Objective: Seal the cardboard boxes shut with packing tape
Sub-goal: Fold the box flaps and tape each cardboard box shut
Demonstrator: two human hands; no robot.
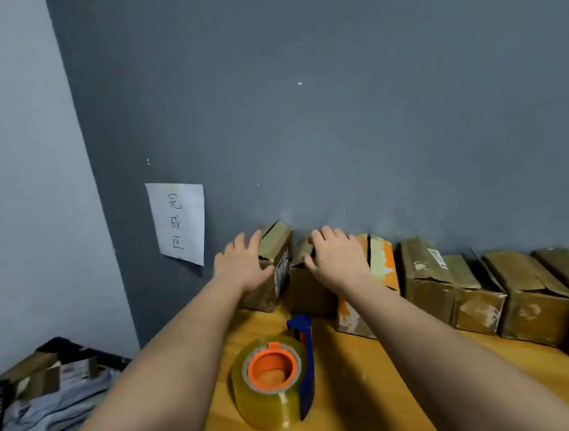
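While both palms rest flat, fingers straight, my left hand [243, 267] and right hand [336, 259] steady two boxes [279, 250] against the wall; flaps possibly unsealed. Tape dispenser [276, 377] sits ungripped between my forearms; next, pick it up.

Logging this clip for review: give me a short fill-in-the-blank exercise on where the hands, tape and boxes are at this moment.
1. The tape dispenser lies on the wooden ____, held by neither hand.
2. The left hand rests on the ____ box of the row along the wall.
3. The right hand lies across the second box and the box with ____ printing.
4. The paper sign is stuck to the ____.

Missing words: table; leftmost; orange; wall
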